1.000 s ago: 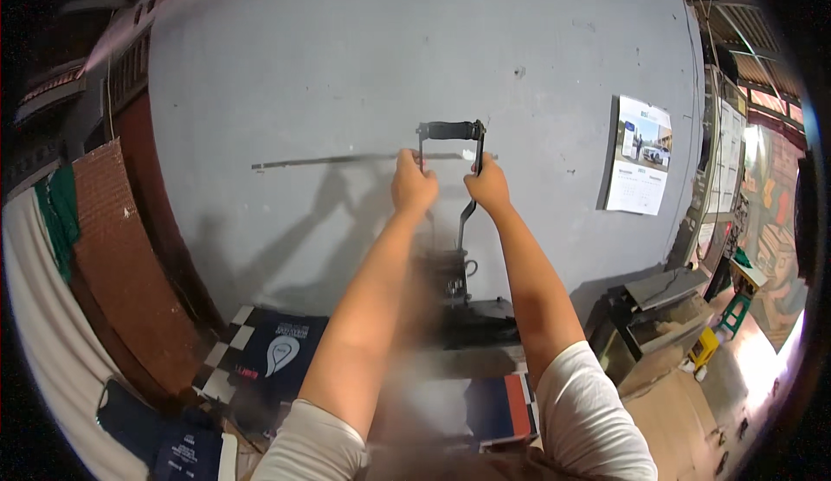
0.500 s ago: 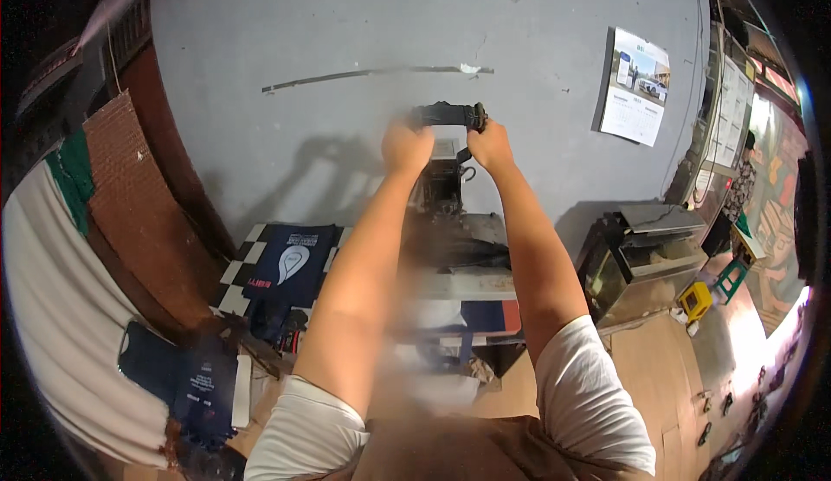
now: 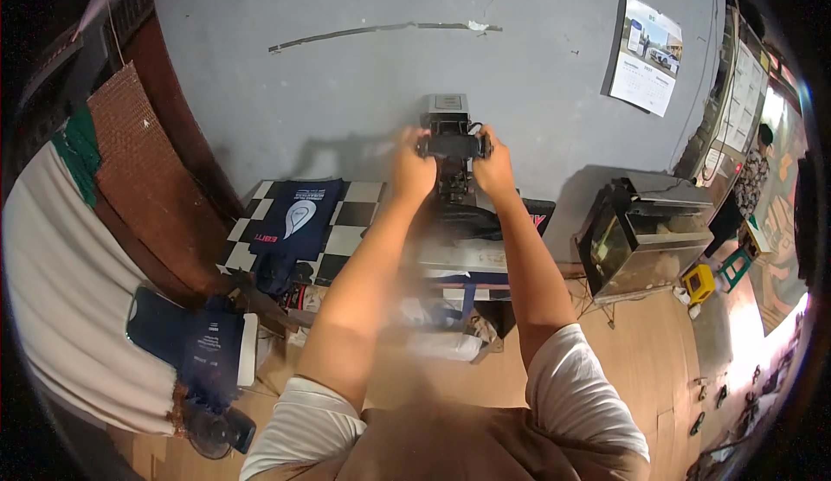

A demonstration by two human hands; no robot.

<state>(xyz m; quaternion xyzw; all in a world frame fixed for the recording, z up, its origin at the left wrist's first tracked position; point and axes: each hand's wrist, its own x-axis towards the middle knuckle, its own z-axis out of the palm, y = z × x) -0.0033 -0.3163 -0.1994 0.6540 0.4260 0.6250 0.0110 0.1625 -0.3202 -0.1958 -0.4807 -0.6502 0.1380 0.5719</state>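
Note:
In front of the grey wall, both my arms reach forward to a wide black handle point(image 3: 454, 146) on what looks like a heat press. My left hand point(image 3: 415, 167) is closed at its left end, with the fingers slightly blurred. At the right end, my right hand point(image 3: 493, 168) grips it too. Just behind the handle stands the machine's upright part, topped by a grey box point(image 3: 447, 101). Below, a flat black part point(image 3: 467, 221) of the machine lies partly behind my right forearm. What lies under it is hidden.
A folded navy printed shirt point(image 3: 303, 213) lies on a checkered table point(image 3: 353, 213) to the left. More dark printed cloth point(image 3: 203, 347) sits at the lower left. On the right are a glass tank point(image 3: 649, 243), a yellow item point(image 3: 697, 284) and a person point(image 3: 751, 182) farther off.
Both hands have brought the handle down, from above the grey box to below it. My view has shifted, so more of the floor and table shows.

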